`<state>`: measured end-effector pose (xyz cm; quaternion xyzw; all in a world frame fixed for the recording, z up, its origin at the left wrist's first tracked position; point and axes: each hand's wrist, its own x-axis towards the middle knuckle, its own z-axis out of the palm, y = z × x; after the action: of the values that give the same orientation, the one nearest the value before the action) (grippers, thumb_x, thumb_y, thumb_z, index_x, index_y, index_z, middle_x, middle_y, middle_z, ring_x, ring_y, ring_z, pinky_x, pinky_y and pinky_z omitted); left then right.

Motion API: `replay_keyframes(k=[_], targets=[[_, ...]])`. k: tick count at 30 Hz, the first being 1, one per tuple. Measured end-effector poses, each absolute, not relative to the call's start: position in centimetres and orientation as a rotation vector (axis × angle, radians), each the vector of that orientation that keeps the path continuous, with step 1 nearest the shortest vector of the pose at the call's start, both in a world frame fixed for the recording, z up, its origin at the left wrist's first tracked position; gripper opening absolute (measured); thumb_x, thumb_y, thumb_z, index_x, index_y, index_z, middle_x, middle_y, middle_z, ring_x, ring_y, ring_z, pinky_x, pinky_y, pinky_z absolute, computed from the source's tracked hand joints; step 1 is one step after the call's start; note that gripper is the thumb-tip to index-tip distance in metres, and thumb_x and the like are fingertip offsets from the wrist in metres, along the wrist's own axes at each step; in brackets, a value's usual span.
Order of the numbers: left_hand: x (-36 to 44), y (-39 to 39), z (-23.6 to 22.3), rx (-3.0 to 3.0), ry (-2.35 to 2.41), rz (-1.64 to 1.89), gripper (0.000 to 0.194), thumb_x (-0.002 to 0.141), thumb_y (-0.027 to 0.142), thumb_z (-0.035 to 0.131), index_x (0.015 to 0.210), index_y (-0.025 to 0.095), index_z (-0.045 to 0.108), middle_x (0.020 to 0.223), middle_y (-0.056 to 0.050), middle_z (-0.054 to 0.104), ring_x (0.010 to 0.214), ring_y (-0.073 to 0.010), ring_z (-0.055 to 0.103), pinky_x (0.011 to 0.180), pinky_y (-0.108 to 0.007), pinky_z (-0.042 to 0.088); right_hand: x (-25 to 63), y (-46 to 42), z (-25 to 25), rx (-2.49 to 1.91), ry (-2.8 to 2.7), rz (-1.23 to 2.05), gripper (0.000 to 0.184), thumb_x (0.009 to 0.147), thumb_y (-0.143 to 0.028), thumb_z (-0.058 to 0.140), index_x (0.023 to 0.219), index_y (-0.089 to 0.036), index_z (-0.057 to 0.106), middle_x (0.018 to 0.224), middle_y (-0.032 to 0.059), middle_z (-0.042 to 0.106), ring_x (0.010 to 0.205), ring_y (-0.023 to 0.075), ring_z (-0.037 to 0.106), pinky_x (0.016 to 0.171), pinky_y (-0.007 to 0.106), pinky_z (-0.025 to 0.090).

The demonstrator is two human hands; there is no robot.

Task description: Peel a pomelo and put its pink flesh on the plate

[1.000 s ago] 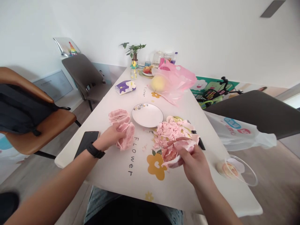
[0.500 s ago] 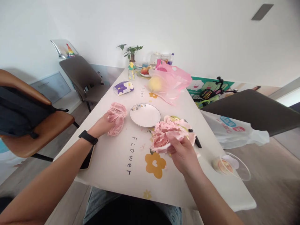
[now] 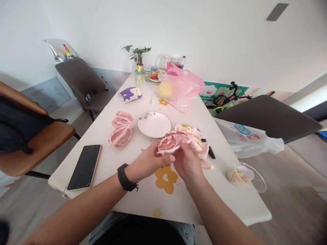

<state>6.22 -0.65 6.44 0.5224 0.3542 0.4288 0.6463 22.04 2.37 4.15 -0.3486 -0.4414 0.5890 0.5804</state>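
Note:
Both my hands hold a pink piece of pomelo (image 3: 170, 143), its pith torn and ragged, low over the table right of centre. My left hand (image 3: 150, 158) grips its left end, thumb along the near side. My right hand (image 3: 189, 160) is closed around its right side, fingers on top. Behind it lies a heap of pomelo peel (image 3: 201, 144), pale pink and green, partly covered by the held piece. A peeled pomelo chunk (image 3: 122, 129) with segments showing rests on the table at left. Between chunk and heap stands a white plate (image 3: 154, 125) with a patterned rim.
A black-handled tool (image 3: 211, 152) pokes out beside the peel. A phone (image 3: 84, 166) lies at the front left, a tissue pack (image 3: 129, 94) farther back. A pink bag (image 3: 182, 88) covers a yellow fruit (image 3: 165, 90). A clear tub (image 3: 249, 177) stands at the right edge.
My left hand has let go of the pomelo chunk at left and moved right onto the piece in my right hand. The phone is now uncovered.

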Motion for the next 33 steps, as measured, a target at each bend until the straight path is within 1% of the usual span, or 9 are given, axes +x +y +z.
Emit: replay_keyframes(k=[5, 8, 13, 17, 20, 23, 27, 30, 33], targets=[[7.2, 0.3, 5.9, 1.036, 0.925, 1.158, 0.046, 0.084, 0.034, 0.081, 0.126, 0.023, 0.067, 0.120, -0.008, 0.075, 0.105, -0.0232, 0.071, 0.089, -0.033, 0.057, 23.5, 2.4, 3.8, -1.003, -1.211, 1.268, 0.043, 0.090, -0.055, 0.073, 0.118, -0.023, 0.064, 0.119, 0.0116, 0.077, 0.112, 0.0305, 0.074, 0.086, 0.044, 0.064], [6.6, 0.8, 5.1, 1.034, 0.944, 1.203, 0.045, 0.083, 0.031, 0.080, 0.125, 0.023, 0.067, 0.112, -0.006, 0.076, 0.100, -0.0213, 0.071, 0.082, -0.030, 0.056, 24.9, 2.6, 4.1, -1.113, -1.414, 1.172, 0.051, 0.087, -0.052, 0.077, 0.128, -0.026, 0.060, 0.117, 0.0083, 0.077, 0.098, 0.0262, 0.075, 0.077, 0.040, 0.065], [6.7, 1.1, 3.0, 1.014, 1.049, 1.252, 0.029, 0.085, 0.036, 0.075, 0.109, 0.021, 0.068, 0.099, -0.006, 0.074, 0.092, -0.0209, 0.069, 0.074, -0.030, 0.055, 25.5, 2.6, 5.4, -1.343, -1.780, 0.907, 0.044, 0.088, -0.048, 0.076, 0.123, -0.025, 0.064, 0.110, 0.0074, 0.076, 0.089, 0.0247, 0.074, 0.070, 0.037, 0.063], [6.6, 0.8, 2.9, 1.000, 1.085, 1.229, 0.034, 0.082, 0.035, 0.078, 0.110, 0.022, 0.062, 0.103, -0.005, 0.073, 0.092, -0.0208, 0.069, 0.074, -0.031, 0.055, 24.6, 2.2, 5.7, -1.418, -1.912, 0.806, 0.041, 0.092, -0.046, 0.071, 0.126, -0.026, 0.062, 0.106, 0.0073, 0.076, 0.088, 0.0251, 0.074, 0.070, 0.038, 0.061], [6.1, 0.7, 3.6, 0.925, 1.015, 1.189, 0.041, 0.081, 0.034, 0.079, 0.114, 0.022, 0.058, 0.108, -0.006, 0.073, 0.089, -0.0199, 0.071, 0.075, -0.032, 0.057, 24.4, 2.1, 5.0, -1.331, -1.849, 1.001, 0.043, 0.097, -0.049, 0.066, 0.132, -0.027, 0.055, 0.108, 0.0068, 0.076, 0.089, 0.0245, 0.075, 0.072, 0.038, 0.062], [5.6, 0.8, 3.8, 0.924, 0.890, 1.160, 0.063, 0.079, 0.034, 0.083, 0.133, 0.024, 0.052, 0.104, -0.004, 0.073, 0.081, -0.0174, 0.070, 0.073, -0.031, 0.057, 24.8, 2.4, 4.6, -1.206, -1.789, 1.231, 0.043, 0.102, -0.051, 0.057, 0.137, -0.028, 0.048, 0.110, 0.0063, 0.077, 0.090, 0.0232, 0.077, 0.077, 0.040, 0.064], [5.4, 0.8, 2.8, 1.028, 0.901, 1.125, 0.072, 0.084, 0.037, 0.081, 0.146, 0.027, 0.046, 0.088, 0.000, 0.072, 0.069, -0.0144, 0.066, 0.067, -0.027, 0.053, 24.9, 2.5, 5.5, -1.280, -1.964, 0.695, 0.041, 0.097, -0.052, 0.065, 0.130, -0.028, 0.060, 0.127, 0.0115, 0.070, 0.111, 0.0305, 0.071, 0.088, 0.049, 0.062], [5.5, 0.7, 2.3, 1.199, 0.999, 1.141, 0.061, 0.088, 0.037, 0.076, 0.143, 0.027, 0.051, 0.100, -0.004, 0.074, 0.083, -0.0185, 0.070, 0.078, -0.031, 0.056, 24.1, 2.2, 7.0, -1.129, -2.136, 0.275, 0.035, 0.096, -0.042, 0.069, 0.128, -0.029, 0.067, 0.122, 0.0119, 0.066, 0.114, 0.0319, 0.066, 0.093, 0.050, 0.059], [5.5, 0.7, 2.3, 1.425, 1.068, 1.205, 0.047, 0.089, 0.031, 0.073, 0.133, 0.026, 0.058, 0.126, -0.007, 0.071, 0.112, -0.0235, 0.067, 0.096, -0.035, 0.053, 22.9, 2.0, 8.2, -1.017, -2.293, 0.215, 0.021, 0.099, -0.026, 0.063, 0.119, -0.026, 0.071, 0.105, 0.0096, 0.066, 0.099, 0.0273, 0.066, 0.085, 0.045, 0.059]])
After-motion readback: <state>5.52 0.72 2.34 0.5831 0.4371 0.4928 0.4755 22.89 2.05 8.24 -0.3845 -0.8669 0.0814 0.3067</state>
